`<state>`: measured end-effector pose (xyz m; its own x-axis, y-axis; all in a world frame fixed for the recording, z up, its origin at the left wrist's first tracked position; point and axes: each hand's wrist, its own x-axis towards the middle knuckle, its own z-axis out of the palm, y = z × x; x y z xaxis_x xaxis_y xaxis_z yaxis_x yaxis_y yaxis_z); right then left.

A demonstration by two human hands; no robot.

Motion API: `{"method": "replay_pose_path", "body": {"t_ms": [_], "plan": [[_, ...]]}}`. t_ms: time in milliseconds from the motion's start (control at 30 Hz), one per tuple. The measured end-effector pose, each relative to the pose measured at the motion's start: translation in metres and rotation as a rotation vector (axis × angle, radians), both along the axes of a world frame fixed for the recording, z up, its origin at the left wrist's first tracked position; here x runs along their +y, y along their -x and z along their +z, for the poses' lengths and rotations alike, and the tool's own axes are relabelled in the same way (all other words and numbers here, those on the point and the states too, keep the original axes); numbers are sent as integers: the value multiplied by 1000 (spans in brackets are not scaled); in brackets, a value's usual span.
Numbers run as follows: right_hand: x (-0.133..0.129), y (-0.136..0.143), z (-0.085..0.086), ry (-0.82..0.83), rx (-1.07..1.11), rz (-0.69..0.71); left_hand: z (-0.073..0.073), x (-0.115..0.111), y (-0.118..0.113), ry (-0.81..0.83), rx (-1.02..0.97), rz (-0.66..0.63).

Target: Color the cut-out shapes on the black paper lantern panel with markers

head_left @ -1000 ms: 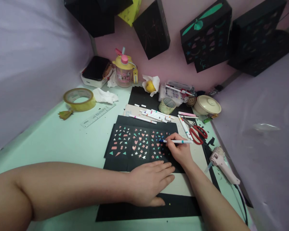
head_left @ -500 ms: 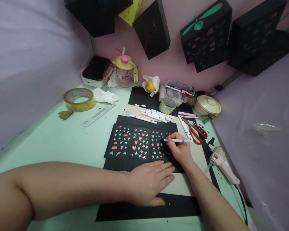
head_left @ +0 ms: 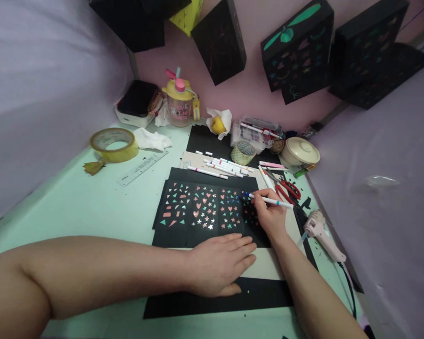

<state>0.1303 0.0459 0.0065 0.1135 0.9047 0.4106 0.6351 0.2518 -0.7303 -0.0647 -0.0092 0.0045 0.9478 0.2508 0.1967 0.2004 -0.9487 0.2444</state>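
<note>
A white marker pen with a blue tip (head_left: 273, 201) is pinched in my right hand (head_left: 271, 215), its tip at the upper part of the right-hand panel. Beneath it lies black folded paper (head_left: 205, 238), covered in small pink, green, blue and silvery stars, hearts, triangles and other shapes. My left hand (head_left: 222, 266) lies flat with fingers stretched out, across the lower edge of the black paper and the pale board (head_left: 268, 263) under it. Part of the right-hand panel is hidden behind my right hand.
Several white markers (head_left: 226, 167) lie behind the paper. Red-handled scissors (head_left: 288, 190) and a pink glue gun (head_left: 323, 233) are to the right. Yellow tape (head_left: 115, 145) and a clear ruler (head_left: 143, 168) lie left. A drinking cup (head_left: 179, 106) stands behind. Black paper boxes (head_left: 298, 52) hang above.
My right hand has moved right with the marker, its tip going from the third panel to the right-hand panel. The view has shifted slightly; my left hand stays flat.
</note>
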Motion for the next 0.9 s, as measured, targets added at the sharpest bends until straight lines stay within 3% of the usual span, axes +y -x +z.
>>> {"method": "replay_pose_path", "body": {"t_ms": [200, 467, 700, 900], "plan": [[-2, -1, 4, -27, 11, -17, -4, -2, -1, -27, -31, -48], [-32, 5, 30, -11, 144, -67, -3, -1, 0, -26, -5, -57], [-63, 13, 7, 172, 139, 78, -4, -1, -2, -40, -1, -57], [-61, 18, -2, 131, 50, 76, -2, 0, -2, -46, 12, -63]]}}
